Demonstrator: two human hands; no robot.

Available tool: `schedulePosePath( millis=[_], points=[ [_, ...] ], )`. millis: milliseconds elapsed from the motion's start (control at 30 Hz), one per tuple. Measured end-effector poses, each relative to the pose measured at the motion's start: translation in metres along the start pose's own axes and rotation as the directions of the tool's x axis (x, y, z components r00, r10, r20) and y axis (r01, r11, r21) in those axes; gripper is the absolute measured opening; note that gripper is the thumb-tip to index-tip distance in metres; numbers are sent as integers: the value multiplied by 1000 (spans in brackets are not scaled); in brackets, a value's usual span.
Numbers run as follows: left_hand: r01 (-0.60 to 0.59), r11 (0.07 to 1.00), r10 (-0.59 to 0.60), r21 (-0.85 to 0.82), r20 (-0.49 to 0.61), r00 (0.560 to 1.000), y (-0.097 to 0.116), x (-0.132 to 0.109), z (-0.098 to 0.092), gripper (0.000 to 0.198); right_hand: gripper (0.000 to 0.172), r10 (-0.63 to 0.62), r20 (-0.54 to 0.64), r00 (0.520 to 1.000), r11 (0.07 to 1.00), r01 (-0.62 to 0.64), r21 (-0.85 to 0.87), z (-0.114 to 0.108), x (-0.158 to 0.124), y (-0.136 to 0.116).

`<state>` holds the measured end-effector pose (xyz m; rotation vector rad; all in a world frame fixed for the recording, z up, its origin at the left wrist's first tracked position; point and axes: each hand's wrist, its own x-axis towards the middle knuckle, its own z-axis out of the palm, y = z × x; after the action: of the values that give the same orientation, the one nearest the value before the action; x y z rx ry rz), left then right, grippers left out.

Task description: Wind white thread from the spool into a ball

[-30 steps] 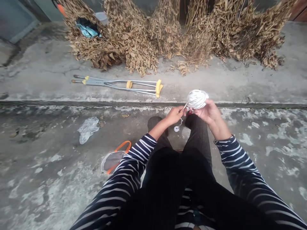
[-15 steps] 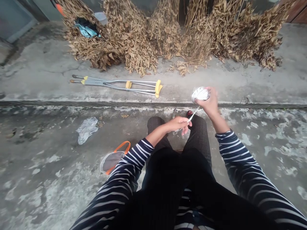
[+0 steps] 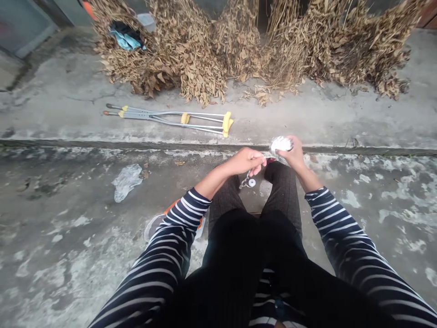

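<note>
My right hand (image 3: 292, 152) grips a ball of white strip-like cord (image 3: 282, 145) above my right knee, and its fingers hide part of the ball. My left hand (image 3: 246, 161) is curled just left of it, holding what looks like a strand of the cord. Below that hand, a small white disc (image 3: 251, 182) hangs on a twisted white strand (image 3: 244, 182) in front of my dark trousers (image 3: 283, 191). The strand between my hands is too thin to follow.
A pair of metal crutches (image 3: 170, 118) with yellow pads lies on the raised concrete beyond a low ledge (image 3: 136, 144). Heaped dry leaves (image 3: 201, 54) stand behind them, with blue cloth (image 3: 126, 40) among them. A plastic bag (image 3: 127, 182) and an orange-trimmed bag (image 3: 155, 226) lie left of me.
My right hand has dropped and moved left with the ball, closer to my left hand. My left hand has risen, and the small white disc now shows below it.
</note>
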<state>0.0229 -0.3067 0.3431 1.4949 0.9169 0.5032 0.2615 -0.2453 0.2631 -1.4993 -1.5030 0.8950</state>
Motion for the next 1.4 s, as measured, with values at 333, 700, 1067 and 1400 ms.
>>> schedulePosePath(
  millis=[333, 700, 1067, 1400],
  points=[
    [-124, 889, 242, 440, -223, 944, 7, 39, -35, 35, 61, 140, 598, 789, 855, -401, 328, -1, -44, -54],
    [-119, 981, 166, 152, -350, 922, -66, 46, -15, 24, 68, 8, 606, 795, 703, -436, 562, 1, -57, -71],
    [-79, 971, 150, 227, -316, 937, -60, 48, 1, 21, 64, -33, 552, 833, 699, -376, 608, -8, -40, -88],
    [61, 964, -12, 259, -188, 982, -47, 13, 7, 33, 60, 96, 360, 928, 728, -312, 611, -9, -21, -74]
  ],
)
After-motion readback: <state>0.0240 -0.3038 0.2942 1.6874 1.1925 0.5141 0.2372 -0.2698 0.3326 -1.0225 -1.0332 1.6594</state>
